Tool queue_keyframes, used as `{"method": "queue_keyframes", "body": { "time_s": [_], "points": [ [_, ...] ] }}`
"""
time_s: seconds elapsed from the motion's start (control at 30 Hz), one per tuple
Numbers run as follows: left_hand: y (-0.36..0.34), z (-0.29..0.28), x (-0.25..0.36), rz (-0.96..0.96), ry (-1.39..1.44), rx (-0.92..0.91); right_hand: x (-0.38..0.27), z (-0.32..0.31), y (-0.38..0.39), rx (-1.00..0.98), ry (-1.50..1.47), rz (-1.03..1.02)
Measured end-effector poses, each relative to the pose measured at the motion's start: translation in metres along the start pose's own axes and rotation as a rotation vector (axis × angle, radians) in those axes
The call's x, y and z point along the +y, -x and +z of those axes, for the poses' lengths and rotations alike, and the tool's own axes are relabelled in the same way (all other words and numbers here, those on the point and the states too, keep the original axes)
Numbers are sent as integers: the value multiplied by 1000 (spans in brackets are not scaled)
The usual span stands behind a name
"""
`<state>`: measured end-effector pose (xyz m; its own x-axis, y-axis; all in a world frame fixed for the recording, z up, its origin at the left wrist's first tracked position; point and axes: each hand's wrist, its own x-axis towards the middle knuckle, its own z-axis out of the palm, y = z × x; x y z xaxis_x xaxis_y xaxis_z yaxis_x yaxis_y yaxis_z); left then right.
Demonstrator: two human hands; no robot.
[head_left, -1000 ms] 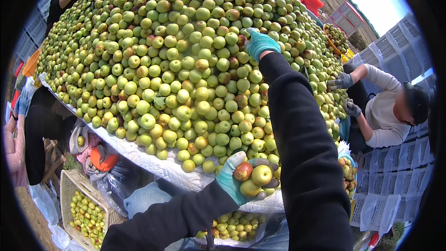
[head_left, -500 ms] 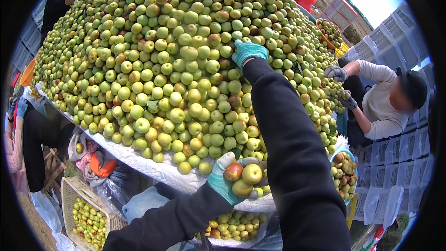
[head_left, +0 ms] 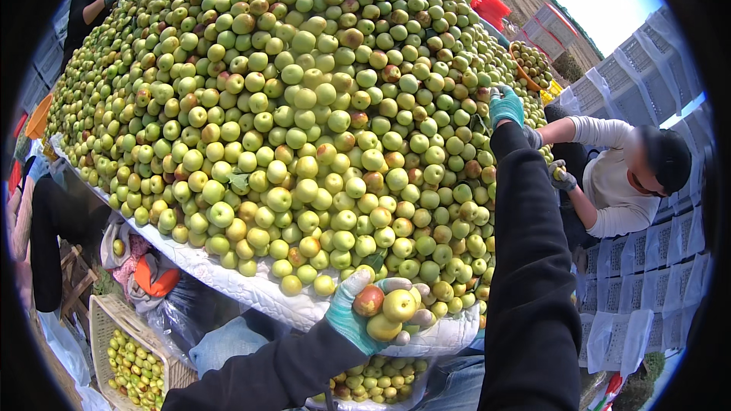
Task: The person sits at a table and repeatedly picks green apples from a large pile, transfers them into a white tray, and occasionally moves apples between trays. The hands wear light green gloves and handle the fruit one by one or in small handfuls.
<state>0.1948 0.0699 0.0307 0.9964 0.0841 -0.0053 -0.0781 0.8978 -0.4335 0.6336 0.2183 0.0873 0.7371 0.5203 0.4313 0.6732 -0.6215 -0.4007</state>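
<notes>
A large heap of round green-yellow fruit [head_left: 274, 106], some with red blush, lies on a white quilted sheet [head_left: 198, 266]. My left hand [head_left: 377, 312], in a teal glove with pale fingers, cups several fruits [head_left: 399, 306], one mostly red, just over the heap's near edge. My right hand [head_left: 504, 106], also teal-gloved, reaches onto the heap's right side with bent fingers; what lies in them is hidden.
A co-worker [head_left: 624, 175] works at the right beside stacked crates [head_left: 655, 281]; another person [head_left: 87, 11] is at the upper left, and someone's pink sleeve [head_left: 21, 228] shows left. A fruit-filled crate [head_left: 103, 335], a basket [head_left: 525, 72] and a lower container [head_left: 381, 380] surround the heap.
My right hand has moved rightward across the heap to its right side. My left hand stays low with its fruits, shifted slightly lower in the picture.
</notes>
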Motion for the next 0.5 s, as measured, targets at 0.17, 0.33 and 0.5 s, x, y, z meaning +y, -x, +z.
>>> {"method": "queue_keyframes", "body": {
  "time_s": [0.17, 0.33, 0.5],
  "points": [
    [4, -3, -4, 48, -35, -41, 0, 41, -33, -354, 311, 100],
    [6, -8, -10, 44, -59, 1, -5, 23, -11, -432, 525, -164],
    [5, -17, -15, 54, -20, 5, -18, -6, 66, -9, -56, -295]
  ]
}}
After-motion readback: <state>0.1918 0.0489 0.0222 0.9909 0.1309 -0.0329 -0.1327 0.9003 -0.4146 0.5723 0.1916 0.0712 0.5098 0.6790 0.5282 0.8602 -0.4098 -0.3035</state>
